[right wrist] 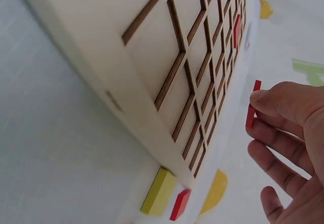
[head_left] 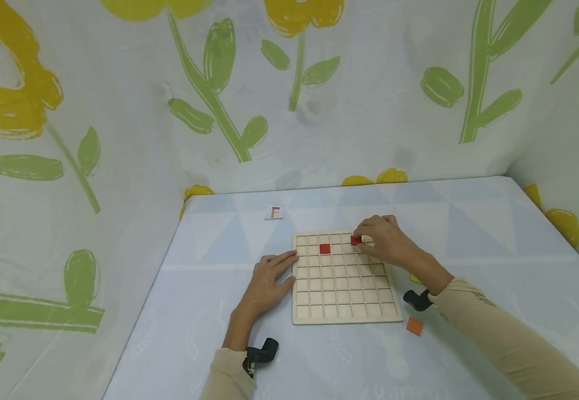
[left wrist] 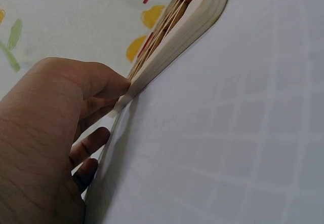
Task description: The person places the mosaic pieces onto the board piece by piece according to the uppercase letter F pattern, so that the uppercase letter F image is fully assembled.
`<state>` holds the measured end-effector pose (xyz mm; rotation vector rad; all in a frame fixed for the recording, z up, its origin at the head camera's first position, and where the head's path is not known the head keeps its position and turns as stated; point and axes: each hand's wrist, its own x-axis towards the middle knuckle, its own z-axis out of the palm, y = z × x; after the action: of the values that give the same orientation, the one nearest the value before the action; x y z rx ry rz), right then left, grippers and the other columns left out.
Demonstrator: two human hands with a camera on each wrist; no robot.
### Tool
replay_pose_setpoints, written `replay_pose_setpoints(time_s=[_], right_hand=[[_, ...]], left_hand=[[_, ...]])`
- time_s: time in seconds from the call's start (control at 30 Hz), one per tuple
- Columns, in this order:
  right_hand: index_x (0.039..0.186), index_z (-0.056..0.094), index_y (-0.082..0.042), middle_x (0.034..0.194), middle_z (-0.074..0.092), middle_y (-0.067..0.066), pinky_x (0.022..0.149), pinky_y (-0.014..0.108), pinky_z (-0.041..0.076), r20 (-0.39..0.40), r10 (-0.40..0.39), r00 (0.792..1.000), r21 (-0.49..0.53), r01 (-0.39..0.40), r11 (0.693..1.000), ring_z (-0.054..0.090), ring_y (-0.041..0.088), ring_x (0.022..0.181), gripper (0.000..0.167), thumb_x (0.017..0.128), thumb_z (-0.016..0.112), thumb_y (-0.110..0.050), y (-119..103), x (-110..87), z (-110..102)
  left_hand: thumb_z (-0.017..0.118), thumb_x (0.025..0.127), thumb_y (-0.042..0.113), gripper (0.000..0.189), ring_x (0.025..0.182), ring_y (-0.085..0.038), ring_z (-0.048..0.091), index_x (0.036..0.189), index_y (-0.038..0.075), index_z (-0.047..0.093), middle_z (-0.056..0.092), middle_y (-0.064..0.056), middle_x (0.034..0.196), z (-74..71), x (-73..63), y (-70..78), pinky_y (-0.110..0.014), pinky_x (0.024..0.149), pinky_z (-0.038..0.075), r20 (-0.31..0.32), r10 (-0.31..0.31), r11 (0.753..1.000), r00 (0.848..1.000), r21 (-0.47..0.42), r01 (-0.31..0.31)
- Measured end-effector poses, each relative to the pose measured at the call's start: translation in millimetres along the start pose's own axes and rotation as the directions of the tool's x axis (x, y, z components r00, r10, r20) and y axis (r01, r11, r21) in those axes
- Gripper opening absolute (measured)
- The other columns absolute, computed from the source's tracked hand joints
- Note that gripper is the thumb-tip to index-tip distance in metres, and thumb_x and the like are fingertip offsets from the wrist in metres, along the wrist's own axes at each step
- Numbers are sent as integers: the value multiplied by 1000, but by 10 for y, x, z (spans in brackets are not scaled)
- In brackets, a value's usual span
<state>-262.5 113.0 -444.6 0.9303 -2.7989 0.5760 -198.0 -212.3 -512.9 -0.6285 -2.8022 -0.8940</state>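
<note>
A square wooden grid board (head_left: 339, 284) lies on the table, and one red square tile (head_left: 325, 249) sits in a cell near its far side. My left hand (head_left: 268, 282) rests its fingers and thumb against the board's left edge, holding no tile. Over the far right part of the board, my right hand (head_left: 388, 243) pinches a second red tile (right wrist: 254, 105) between thumb and fingertips. In the right wrist view that tile is held on edge above the grid, apart from it.
Right of the board lie an orange tile (head_left: 414, 326), a yellow tile (right wrist: 158, 191) and another red tile (right wrist: 180, 204). A small card (head_left: 275, 211) with a coloured grid pattern lies beyond the board. Flower-printed cloth walls (head_left: 349, 133) stand around the table.
</note>
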Motion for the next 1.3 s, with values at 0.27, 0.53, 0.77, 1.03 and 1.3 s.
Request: replay_pose_setpoints(time_s=[0.27, 0.53, 0.77, 1.03, 1.3], right_hand=[[99, 76, -11, 103, 71, 2, 91, 56, 35, -41, -89, 995, -8, 89, 996, 62, 27, 101, 19, 82, 83, -13, -56, 76, 94], [99, 76, -12, 103, 71, 3, 92, 56, 36, -17, -108, 994, -19, 107, 994, 62, 26, 101, 18, 82, 83, -14, -122, 131, 155], [97, 76, -12, 101, 71, 2, 92, 56, 35, -8, -107, 994, -20, 107, 994, 61, 25, 99, 16, 83, 82, -14, -151, 165, 211], [95, 77, -13, 101, 71, 2, 94, 56, 36, 12, -94, 995, -22, 94, 995, 61, 25, 102, 14, 83, 82, -16, -175, 205, 269], [95, 76, -14, 106, 71, 2, 91, 56, 37, 19, -139, 990, -56, 140, 989, 61, 25, 103, 12, 84, 81, -15, -157, 225, 335]], left_hand=[[62, 94, 26, 50, 127, -22, 44, 144, 20, 57, 47, 11, 151, 1, -2, 8, -49, 100, 34, 4, -8, 1000, 1000, -5, 8], [62, 95, 27, 50, 128, -20, 43, 144, 22, 57, 46, 13, 152, -7, 7, 0, -47, 100, 34, 19, -18, 1000, 1000, 5, 18], [62, 95, 26, 49, 127, -22, 44, 144, 20, 57, 47, 10, 151, -8, 5, 24, -48, 99, 35, 9, -16, 1000, 1000, 0, 16], [63, 95, 26, 48, 128, -21, 43, 143, 21, 58, 47, 12, 151, 12, 4, 15, -49, 101, 34, 13, -25, 1000, 1000, -13, 25], [62, 95, 27, 48, 128, -20, 43, 143, 23, 58, 46, 15, 151, 26, 5, -31, -49, 103, 33, 8, -23, 1000, 1000, -4, 23]])
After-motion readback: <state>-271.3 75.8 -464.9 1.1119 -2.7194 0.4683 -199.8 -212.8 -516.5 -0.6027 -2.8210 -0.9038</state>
